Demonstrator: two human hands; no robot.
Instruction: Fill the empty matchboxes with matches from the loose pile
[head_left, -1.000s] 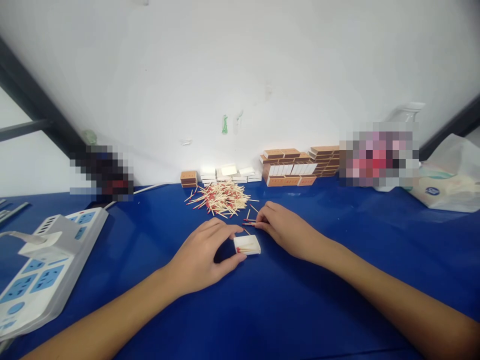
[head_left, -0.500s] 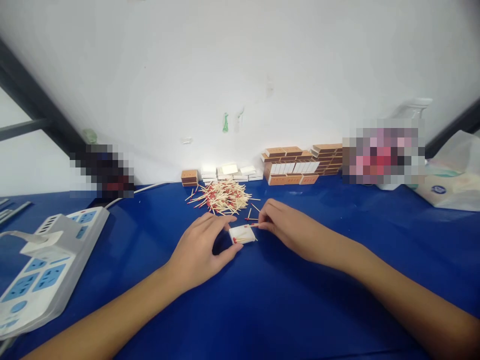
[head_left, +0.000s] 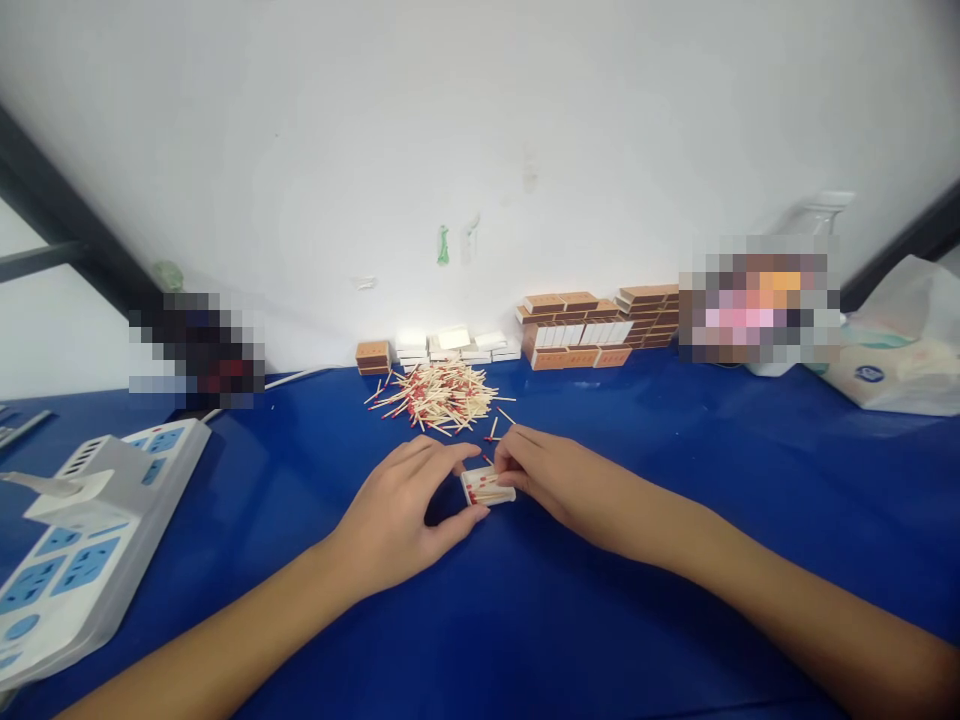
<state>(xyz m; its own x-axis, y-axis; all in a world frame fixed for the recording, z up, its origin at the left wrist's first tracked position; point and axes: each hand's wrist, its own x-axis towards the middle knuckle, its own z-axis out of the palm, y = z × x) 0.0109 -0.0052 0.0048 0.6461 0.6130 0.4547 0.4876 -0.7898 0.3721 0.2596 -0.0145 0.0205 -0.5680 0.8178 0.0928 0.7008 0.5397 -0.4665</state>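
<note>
A small white matchbox tray (head_left: 486, 486) with a few red-tipped matches in it lies on the blue table (head_left: 525, 620). My left hand (head_left: 405, 515) grips the tray's left end between thumb and forefinger. My right hand (head_left: 544, 475) rests against the tray's right end, fingers pinched together over the matches; what they hold is too small to make out. A loose pile of matches (head_left: 439, 397) lies just beyond the hands, with a few stray matches (head_left: 495, 428) near my right fingers.
White inner trays (head_left: 457, 345) and one brown box (head_left: 373, 355) line the wall behind the pile. Stacked brown matchboxes (head_left: 596, 325) stand to their right. A white power strip (head_left: 71, 540) lies at the left edge, a plastic bag (head_left: 896, 350) at the far right.
My right hand has moved from the stray matches to the tray's right end. The left hand tilted the tray up half a second ago and has it lower again.
</note>
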